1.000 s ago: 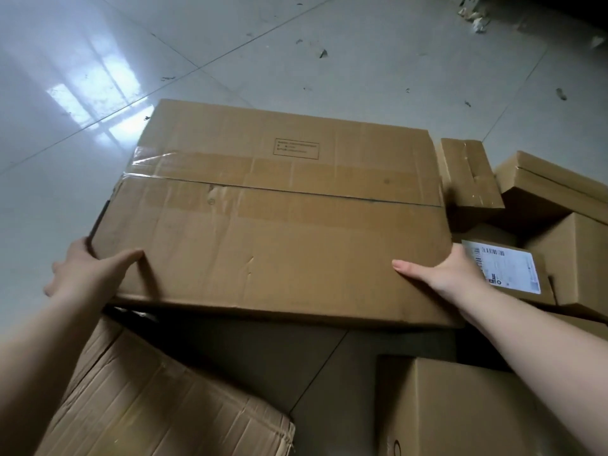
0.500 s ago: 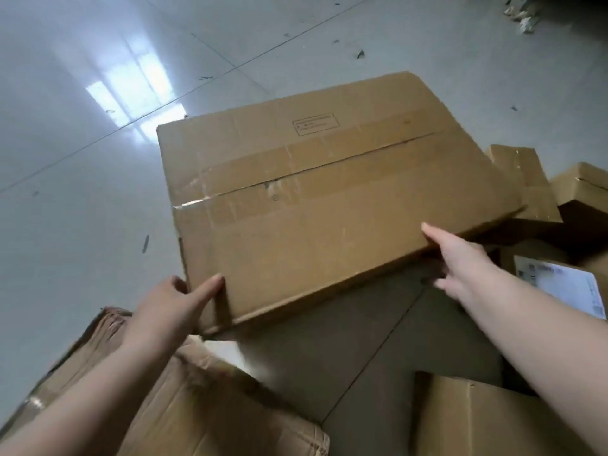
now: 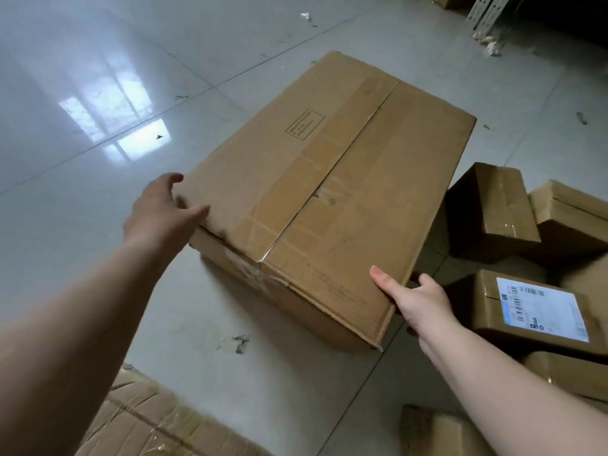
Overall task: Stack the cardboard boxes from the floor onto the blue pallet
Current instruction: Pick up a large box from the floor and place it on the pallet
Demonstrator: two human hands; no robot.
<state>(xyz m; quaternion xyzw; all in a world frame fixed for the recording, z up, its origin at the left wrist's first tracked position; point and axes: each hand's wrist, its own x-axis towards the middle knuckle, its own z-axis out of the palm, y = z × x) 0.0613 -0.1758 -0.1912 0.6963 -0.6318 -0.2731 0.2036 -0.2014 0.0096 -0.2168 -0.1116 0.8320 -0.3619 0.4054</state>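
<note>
A large taped cardboard box is held above the grey tiled floor, turned diagonally. My left hand grips its near left corner, thumb on top. My right hand grips its near right corner, thumb on top and fingers around the side. Smaller cardboard boxes lie on the floor to the right, one with a white shipping label. No blue pallet is in view.
A brown box and another lie close to the big box's right side. A crumpled carton sits at the bottom left, another box at the bottom. A metal rack stands far right.
The big box has swung clockwise, its far end now pointing away to the right. Both hands shifted along its edges to the near corners. More floor shows beneath it.
</note>
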